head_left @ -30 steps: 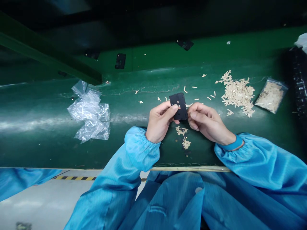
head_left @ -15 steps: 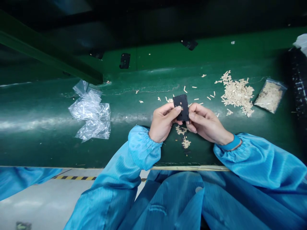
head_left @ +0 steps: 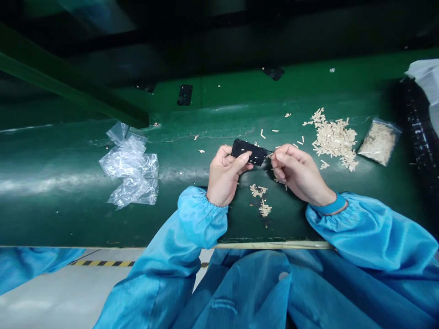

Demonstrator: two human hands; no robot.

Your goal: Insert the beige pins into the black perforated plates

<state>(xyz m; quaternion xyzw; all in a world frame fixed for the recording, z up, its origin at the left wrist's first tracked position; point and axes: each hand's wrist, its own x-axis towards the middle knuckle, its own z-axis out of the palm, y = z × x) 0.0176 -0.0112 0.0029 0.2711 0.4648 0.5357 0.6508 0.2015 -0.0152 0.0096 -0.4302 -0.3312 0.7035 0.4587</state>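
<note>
My left hand (head_left: pixel 224 176) is closed around a small flat black plate (head_left: pixel 247 151), held tilted nearly flat just above the green belt (head_left: pixel 68 183). My right hand (head_left: pixel 297 173) is pinched at the plate's right end, its fingertips closed on a tiny pale strip that touches the plate. A few pale strips (head_left: pixel 261 201) lie on the belt under and between my hands. Both arms wear blue sleeves.
A heap of pale strips (head_left: pixel 334 137) and a clear bag of them (head_left: pixel 379 142) lie to the right. Crumpled empty clear bags (head_left: pixel 130 167) rest at left. A dark tray (head_left: pixel 420 132) stands at the right edge. Black plates (head_left: pixel 184 94) sit farther back. Another blue sleeve (head_left: pixel 30 265) shows at lower left.
The black plate has been turned from upright and facing me to lying nearly flat, and shifted slightly left. My right fingers moved to its right end.
</note>
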